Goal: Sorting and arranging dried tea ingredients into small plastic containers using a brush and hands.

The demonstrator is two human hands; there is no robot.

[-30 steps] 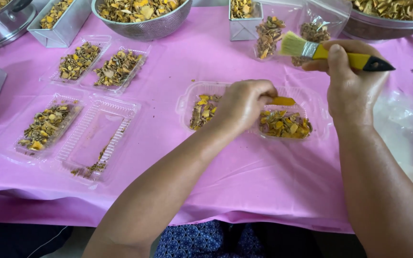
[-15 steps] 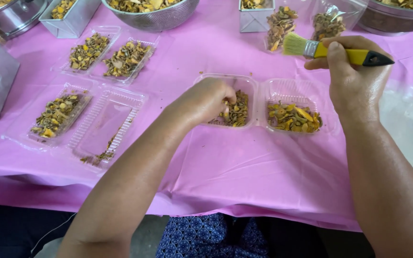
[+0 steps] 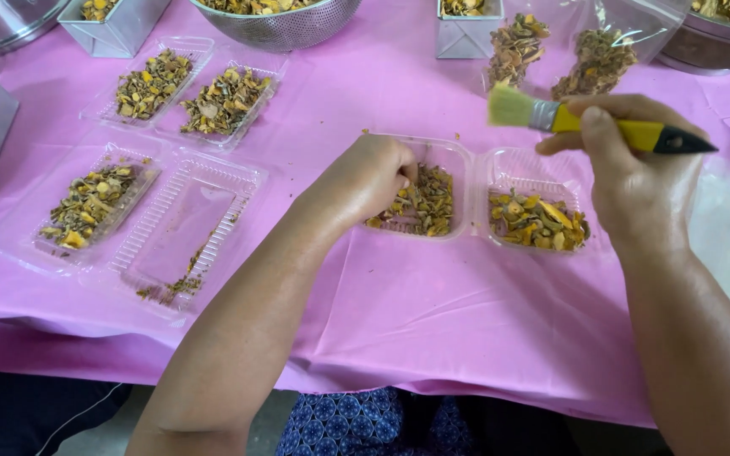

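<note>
Moved: left hand (image 3: 369, 179) stays in the same tray half as half a second ago; the brush has dipped slightly lower.
Far left: open clear tray (image 3: 120, 224), dried herb mix in one half, only crumbs in the other.
Left hand: curled, fingertips pressing into the herb mix (image 3: 424, 203).
Centre tray (image 3: 476, 181): clear, hinged, both halves filled, on the pink tablecloth (image 3: 433, 312).
Right hand (image 3: 635, 169): closed round a yellow-handled brush (image 3: 585, 120), bristles pointing left above the tray.

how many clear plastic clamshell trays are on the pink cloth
3: one under the left hand at centre, one at far left, one behind it. Others may lie outside the frame.
</note>
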